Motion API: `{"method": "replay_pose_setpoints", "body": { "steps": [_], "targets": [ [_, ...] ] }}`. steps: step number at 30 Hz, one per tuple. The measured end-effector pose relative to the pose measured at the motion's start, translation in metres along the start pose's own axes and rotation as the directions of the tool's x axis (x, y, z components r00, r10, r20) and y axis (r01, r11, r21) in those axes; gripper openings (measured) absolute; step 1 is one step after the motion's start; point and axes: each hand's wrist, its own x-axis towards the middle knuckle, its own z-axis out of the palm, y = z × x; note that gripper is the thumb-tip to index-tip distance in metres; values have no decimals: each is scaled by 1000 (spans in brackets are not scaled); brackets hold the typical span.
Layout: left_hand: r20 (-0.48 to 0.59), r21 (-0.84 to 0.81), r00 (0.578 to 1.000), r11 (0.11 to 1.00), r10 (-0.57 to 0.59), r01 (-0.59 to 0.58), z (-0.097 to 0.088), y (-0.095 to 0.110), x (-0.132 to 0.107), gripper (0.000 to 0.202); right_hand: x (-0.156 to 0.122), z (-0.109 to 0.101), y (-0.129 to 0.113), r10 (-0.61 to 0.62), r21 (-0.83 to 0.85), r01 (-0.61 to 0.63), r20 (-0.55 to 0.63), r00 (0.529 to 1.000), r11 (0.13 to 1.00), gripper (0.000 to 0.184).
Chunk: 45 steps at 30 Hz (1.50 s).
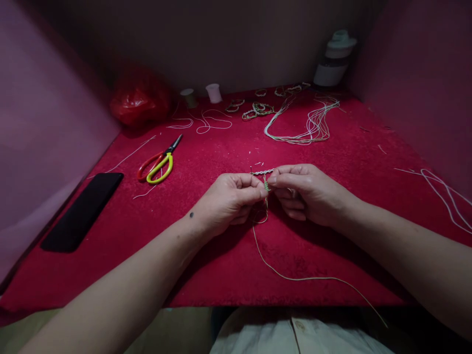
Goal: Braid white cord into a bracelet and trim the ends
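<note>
Between my two hands is a small braided cord piece (pixel 266 186), with green knots in the middle and a pale twisted braid (pixel 263 172) crossing above it. My left hand (pixel 236 199) pinches the knotted section from the left, thumb against forefinger. From the other side, my right hand (pixel 304 189) pinches the same piece, its fingertips close to the braid's right end. A long thin cord (pixel 295 279) hangs from the knots, loops below the left fingers and trails over the table edge toward the lower right.
Scissors (pixel 160 164) with red and yellow handles and a black phone (pixel 83 211) lie left. Behind are a red plastic bag (pixel 138 98), thread spools (pixel 214 93), braided loops (pixel 258 110), a cord bundle (pixel 309 130) and a bottle (pixel 334 61). White cord (pixel 444 191) lies right.
</note>
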Motion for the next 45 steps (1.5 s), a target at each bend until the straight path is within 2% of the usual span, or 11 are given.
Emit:
{"method": "replay_pose_setpoints", "body": {
  "steps": [7,45],
  "targets": [
    [-1,12,999,999,33,-33,0,0,-1,16,1,-2,2,-33,-41,32,-17,999,999,18],
    [59,-22,998,999,25,-24,-5,-3,1,23,1,-3,1,-24,-36,25,9,1000,999,20]
  ]
}}
